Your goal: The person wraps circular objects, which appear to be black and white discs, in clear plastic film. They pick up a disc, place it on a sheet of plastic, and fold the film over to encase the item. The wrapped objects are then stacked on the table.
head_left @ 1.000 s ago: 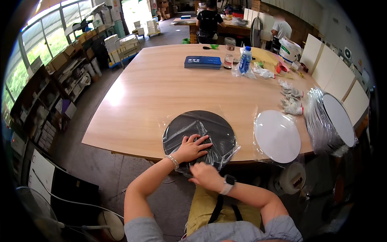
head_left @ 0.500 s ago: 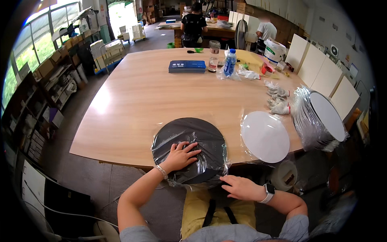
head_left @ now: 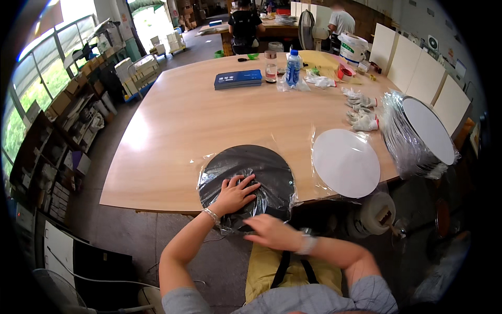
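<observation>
Flat and open, left hand (head_left: 234, 194) presses bagged black disc (head_left: 246, 178); right hand (head_left: 269, 232) open.

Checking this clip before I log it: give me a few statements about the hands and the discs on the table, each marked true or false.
1. The left hand lies flat on the black disc in its clear plastic bag. True.
2. The right hand holds the white disc. False: it is at the near edge of the black disc, blurred, and the white disc lies apart to the right.
3. A water bottle stands at the far side of the table. True.
4. The black disc stands upright against a wall. False: it lies flat on the table at its near edge.
5. White gloves lie beyond the white disc. True.
</observation>
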`<state>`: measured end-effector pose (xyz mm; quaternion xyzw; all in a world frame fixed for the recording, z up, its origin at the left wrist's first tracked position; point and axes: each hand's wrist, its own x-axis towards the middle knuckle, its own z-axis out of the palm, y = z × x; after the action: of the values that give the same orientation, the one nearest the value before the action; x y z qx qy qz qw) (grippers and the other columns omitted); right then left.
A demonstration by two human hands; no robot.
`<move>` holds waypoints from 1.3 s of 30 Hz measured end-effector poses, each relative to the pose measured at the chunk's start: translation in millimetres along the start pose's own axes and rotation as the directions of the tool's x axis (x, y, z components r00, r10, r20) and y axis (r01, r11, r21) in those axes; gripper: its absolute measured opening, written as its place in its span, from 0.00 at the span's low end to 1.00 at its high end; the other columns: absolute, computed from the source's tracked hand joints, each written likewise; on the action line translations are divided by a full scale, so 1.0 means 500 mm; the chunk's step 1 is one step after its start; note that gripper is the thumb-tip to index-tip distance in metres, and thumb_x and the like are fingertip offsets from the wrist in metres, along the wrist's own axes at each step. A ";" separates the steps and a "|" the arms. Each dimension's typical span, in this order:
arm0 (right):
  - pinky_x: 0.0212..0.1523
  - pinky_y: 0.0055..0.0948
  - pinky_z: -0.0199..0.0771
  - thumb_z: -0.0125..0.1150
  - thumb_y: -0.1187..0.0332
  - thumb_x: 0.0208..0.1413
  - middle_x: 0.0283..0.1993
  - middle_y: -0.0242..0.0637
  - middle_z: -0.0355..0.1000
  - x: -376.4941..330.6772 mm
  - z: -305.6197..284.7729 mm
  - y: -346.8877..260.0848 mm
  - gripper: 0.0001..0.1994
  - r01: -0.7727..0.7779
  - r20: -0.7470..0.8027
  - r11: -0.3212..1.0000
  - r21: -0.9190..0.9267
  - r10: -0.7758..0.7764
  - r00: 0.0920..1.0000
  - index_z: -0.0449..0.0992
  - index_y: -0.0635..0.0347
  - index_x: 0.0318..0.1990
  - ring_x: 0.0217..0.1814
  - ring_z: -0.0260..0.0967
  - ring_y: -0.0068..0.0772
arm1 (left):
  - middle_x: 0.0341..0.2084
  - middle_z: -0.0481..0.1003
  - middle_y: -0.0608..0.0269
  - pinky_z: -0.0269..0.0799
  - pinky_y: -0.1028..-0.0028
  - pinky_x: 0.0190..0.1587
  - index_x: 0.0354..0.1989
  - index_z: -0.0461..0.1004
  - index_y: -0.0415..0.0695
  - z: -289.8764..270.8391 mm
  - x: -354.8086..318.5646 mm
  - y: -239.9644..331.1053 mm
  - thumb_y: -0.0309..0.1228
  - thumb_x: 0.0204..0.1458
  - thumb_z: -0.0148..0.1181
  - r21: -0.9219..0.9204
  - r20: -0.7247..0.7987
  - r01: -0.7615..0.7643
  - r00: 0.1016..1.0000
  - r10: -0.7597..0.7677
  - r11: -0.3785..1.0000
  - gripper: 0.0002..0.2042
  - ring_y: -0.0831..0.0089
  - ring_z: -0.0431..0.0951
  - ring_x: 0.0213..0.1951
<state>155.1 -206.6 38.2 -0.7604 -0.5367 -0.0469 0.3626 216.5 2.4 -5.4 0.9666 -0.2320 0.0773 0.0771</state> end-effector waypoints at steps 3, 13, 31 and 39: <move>0.35 0.40 0.68 0.56 0.67 0.49 0.27 0.48 0.68 0.011 0.194 -0.019 0.10 -0.044 0.403 0.974 0.224 -0.052 0.914 0.67 0.65 0.27 0.34 0.68 0.46 | 0.64 0.55 0.74 0.50 0.58 0.56 0.60 0.63 0.65 -0.007 -0.015 -0.003 0.48 0.57 0.47 0.031 0.044 0.032 0.998 -0.034 0.999 0.21 0.64 0.55 0.60; 0.38 0.30 0.72 0.58 0.70 0.43 0.35 0.37 0.68 -0.092 -0.141 0.084 0.07 0.055 0.168 0.841 -0.538 0.044 0.985 0.72 0.58 0.33 0.41 0.67 0.36 | 0.63 0.56 0.75 0.48 0.58 0.57 0.58 0.65 0.65 -0.011 -0.002 0.009 0.49 0.57 0.46 0.002 0.045 0.002 0.999 -0.002 1.000 0.20 0.64 0.55 0.60; 0.34 0.32 0.74 0.51 0.76 0.45 0.29 0.39 0.67 -0.156 -0.050 0.069 0.02 -0.246 0.105 0.876 -0.414 0.315 0.943 0.68 0.61 0.29 0.36 0.70 0.38 | 0.27 0.72 0.57 0.72 0.67 0.26 0.37 0.73 0.44 -0.036 -0.168 0.243 0.30 0.51 0.57 -0.349 -0.033 -0.029 0.999 0.019 0.937 0.07 0.60 0.75 0.26; 0.29 0.33 0.75 0.48 0.78 0.48 0.34 0.49 0.68 -0.110 -0.067 0.070 0.29 -0.393 -0.151 0.870 -0.298 0.364 0.919 0.54 0.76 0.61 0.29 0.72 0.44 | 0.39 0.71 0.51 0.71 0.64 0.38 0.54 0.63 0.36 -0.048 -0.114 0.254 0.28 0.49 0.59 -0.109 -0.180 0.099 0.977 -0.118 0.989 0.23 0.58 0.74 0.37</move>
<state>172.5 -275.6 19.9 -0.8968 -0.3453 -0.0963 0.2592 105.0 -80.3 21.8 0.9613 -0.1740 0.1511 0.1508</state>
